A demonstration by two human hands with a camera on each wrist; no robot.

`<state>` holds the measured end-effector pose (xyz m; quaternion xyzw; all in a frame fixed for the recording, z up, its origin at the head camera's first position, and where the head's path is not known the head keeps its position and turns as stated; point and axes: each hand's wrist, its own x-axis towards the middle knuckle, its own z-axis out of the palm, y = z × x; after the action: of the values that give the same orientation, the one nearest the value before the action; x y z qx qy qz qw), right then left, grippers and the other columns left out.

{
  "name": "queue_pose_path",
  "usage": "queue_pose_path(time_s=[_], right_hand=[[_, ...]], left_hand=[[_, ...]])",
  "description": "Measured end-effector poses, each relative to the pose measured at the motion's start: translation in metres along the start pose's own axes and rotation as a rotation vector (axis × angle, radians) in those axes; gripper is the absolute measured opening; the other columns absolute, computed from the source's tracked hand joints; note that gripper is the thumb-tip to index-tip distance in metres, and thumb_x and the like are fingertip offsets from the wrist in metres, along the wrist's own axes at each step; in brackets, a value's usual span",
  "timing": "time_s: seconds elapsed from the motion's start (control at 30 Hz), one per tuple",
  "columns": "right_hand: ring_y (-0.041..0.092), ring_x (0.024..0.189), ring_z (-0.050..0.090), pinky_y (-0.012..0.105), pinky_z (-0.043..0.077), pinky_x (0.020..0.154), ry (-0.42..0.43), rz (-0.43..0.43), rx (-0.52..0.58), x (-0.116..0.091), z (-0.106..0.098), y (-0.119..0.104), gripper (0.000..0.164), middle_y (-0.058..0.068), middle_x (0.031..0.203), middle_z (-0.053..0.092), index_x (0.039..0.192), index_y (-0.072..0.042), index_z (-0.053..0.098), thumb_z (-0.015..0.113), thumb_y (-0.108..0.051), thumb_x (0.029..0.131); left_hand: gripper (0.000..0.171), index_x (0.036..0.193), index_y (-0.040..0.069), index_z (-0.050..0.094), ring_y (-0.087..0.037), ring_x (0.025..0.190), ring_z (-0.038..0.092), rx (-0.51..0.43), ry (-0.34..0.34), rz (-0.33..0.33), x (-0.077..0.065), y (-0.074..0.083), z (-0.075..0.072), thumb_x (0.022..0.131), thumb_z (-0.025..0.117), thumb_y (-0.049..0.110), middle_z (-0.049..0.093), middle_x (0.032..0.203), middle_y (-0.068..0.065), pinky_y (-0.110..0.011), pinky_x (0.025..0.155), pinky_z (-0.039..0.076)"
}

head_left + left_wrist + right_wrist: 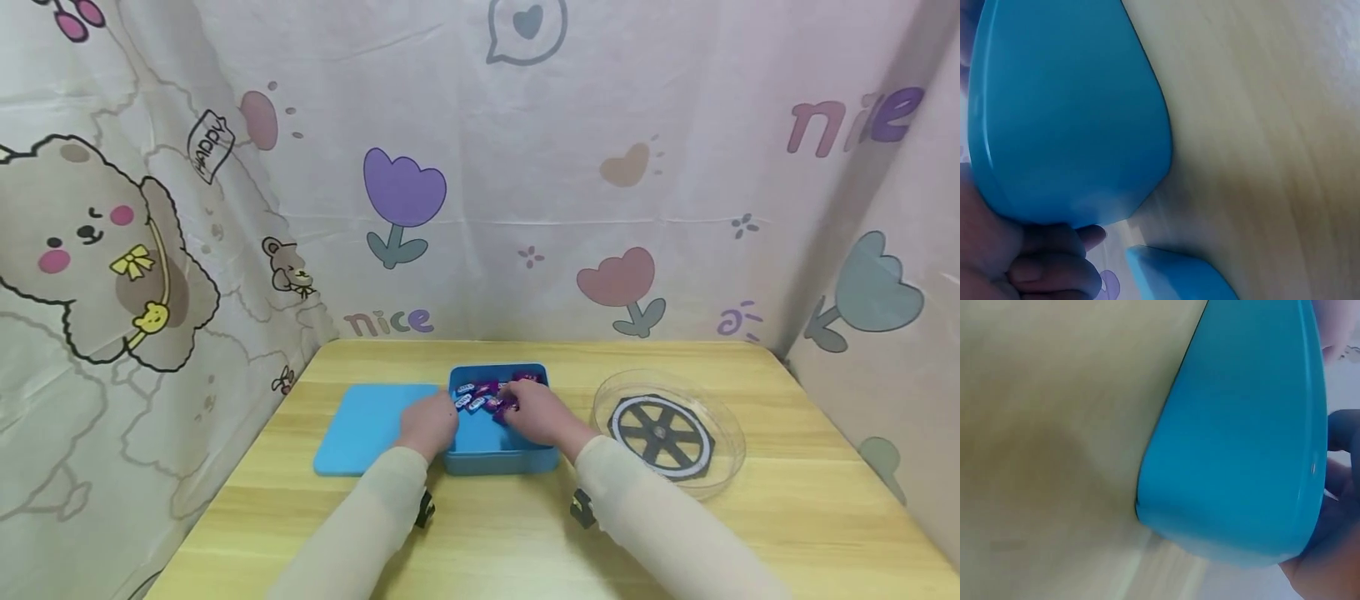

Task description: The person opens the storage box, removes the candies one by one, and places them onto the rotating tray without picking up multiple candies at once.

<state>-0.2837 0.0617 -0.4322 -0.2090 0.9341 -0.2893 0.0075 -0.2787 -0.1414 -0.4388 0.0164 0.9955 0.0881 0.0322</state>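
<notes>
A blue open box (480,433) stands on the table, with several small purple-wrapped candies (477,403) at its far side. My left hand (431,423) grips the box's left wall, and its curled fingers (1060,275) show against the outside in the left wrist view. Over the right rim reaches my right hand (538,412), with fingertips down among the candies, pinching one purple-wrapped candy (505,412). In the right wrist view the box wall (1241,444) hides most of the right fingers.
Left of the box lies a flat blue lid (360,429). A clear round container (731,442) with a black-and-white wheel-like pattern (660,433) sits to the right. A patterned curtain (495,275) hangs behind the wooden table (495,533).
</notes>
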Motion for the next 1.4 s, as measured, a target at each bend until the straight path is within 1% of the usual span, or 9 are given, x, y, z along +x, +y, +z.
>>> queue_pose_path(time_s=[0.2, 0.47, 0.6, 0.8, 0.9, 1.07, 1.23, 1.33, 1.4], right_hand=[[0.025, 0.117, 0.061, 0.047, 0.046, 0.105, -0.098, -0.065, -0.2, 0.008, -0.004, 0.003, 0.033, 0.005, 0.124, 0.068, 0.128, -0.012, 0.07, 0.065, -0.01, 0.095], [0.026, 0.126, 0.058, 0.044, 0.044, 0.107, -0.171, -0.103, -0.38, 0.016, 0.009, 0.009, 0.03, 0.007, 0.133, 0.064, 0.131, -0.013, 0.068, 0.058, -0.015, 0.103], [0.025, 0.12, 0.062, 0.044, 0.048, 0.104, -0.154, -0.121, -0.407, 0.016, 0.015, 0.01, 0.028, 0.007, 0.128, 0.066, 0.128, -0.013, 0.07, 0.06, -0.016, 0.103], [0.018, 0.095, 0.065, 0.039, 0.055, 0.094, -0.143, -0.135, -0.441, 0.013, 0.022, 0.009, 0.019, 0.004, 0.106, 0.068, 0.116, -0.012, 0.075, 0.065, -0.013, 0.1], [0.02, 0.091, 0.066, 0.039, 0.056, 0.091, -0.119, -0.149, -0.468, 0.012, 0.025, 0.011, 0.014, 0.007, 0.104, 0.068, 0.108, -0.01, 0.076, 0.066, -0.012, 0.099], [0.023, 0.094, 0.069, 0.041, 0.057, 0.088, -0.084, -0.175, -0.514, 0.009, 0.03, 0.017, 0.011, 0.01, 0.113, 0.071, 0.103, -0.011, 0.077, 0.067, -0.013, 0.098], [0.016, 0.082, 0.062, 0.036, 0.059, 0.081, -0.035, -0.176, -0.518, 0.013, 0.024, 0.016, 0.01, 0.002, 0.099, 0.067, 0.093, -0.015, 0.078, 0.068, -0.017, 0.097], [0.013, 0.078, 0.056, 0.033, 0.058, 0.077, -0.041, -0.173, -0.51, 0.015, 0.021, 0.015, 0.009, -0.002, 0.092, 0.06, 0.096, -0.017, 0.079, 0.072, -0.024, 0.095], [0.012, 0.081, 0.056, 0.033, 0.058, 0.079, -0.059, -0.175, -0.503, 0.015, 0.019, 0.015, 0.013, -0.002, 0.094, 0.062, 0.1, -0.018, 0.079, 0.074, -0.028, 0.094]], left_hand=[[0.031, 0.126, -0.004, 0.062, -0.024, 0.075, 0.056, -0.015, 0.011, 0.004, 0.005, 0.003, 0.002, 0.103, 0.054, 0.015, 0.068, 0.103, -0.013, -0.042, 0.064, 0.056], [0.027, 0.121, -0.003, 0.065, -0.023, 0.073, 0.056, 0.018, 0.017, 0.005, 0.002, 0.003, 0.002, 0.102, 0.056, 0.013, 0.068, 0.097, -0.011, -0.042, 0.06, 0.056], [0.024, 0.118, -0.002, 0.065, -0.022, 0.073, 0.056, 0.019, 0.02, 0.001, -0.001, 0.001, 0.003, 0.101, 0.055, 0.012, 0.067, 0.096, -0.012, -0.044, 0.061, 0.056], [0.024, 0.118, -0.004, 0.064, -0.022, 0.073, 0.056, 0.034, 0.012, 0.01, -0.005, -0.002, 0.007, 0.1, 0.058, 0.01, 0.066, 0.094, -0.012, -0.043, 0.062, 0.057], [0.028, 0.123, -0.005, 0.062, -0.022, 0.075, 0.057, 0.031, 0.013, 0.007, -0.006, -0.002, 0.008, 0.101, 0.056, 0.012, 0.067, 0.097, -0.013, -0.046, 0.063, 0.058], [0.031, 0.126, -0.005, 0.061, -0.021, 0.072, 0.056, 0.029, 0.01, 0.01, -0.009, 0.0, 0.011, 0.102, 0.054, 0.013, 0.068, 0.098, -0.013, -0.044, 0.059, 0.057], [0.033, 0.129, -0.006, 0.059, -0.022, 0.069, 0.056, -0.018, 0.031, 0.017, -0.006, 0.001, 0.002, 0.103, 0.052, 0.013, 0.067, 0.101, -0.014, -0.039, 0.053, 0.053], [0.03, 0.126, -0.005, 0.061, -0.022, 0.07, 0.055, -0.014, 0.034, 0.013, -0.004, 0.002, -0.002, 0.102, 0.053, 0.013, 0.066, 0.097, -0.012, -0.04, 0.054, 0.054], [0.032, 0.127, -0.005, 0.06, -0.022, 0.072, 0.056, -0.003, 0.02, 0.002, -0.003, 0.003, -0.002, 0.102, 0.053, 0.014, 0.068, 0.101, -0.013, -0.041, 0.057, 0.055]])
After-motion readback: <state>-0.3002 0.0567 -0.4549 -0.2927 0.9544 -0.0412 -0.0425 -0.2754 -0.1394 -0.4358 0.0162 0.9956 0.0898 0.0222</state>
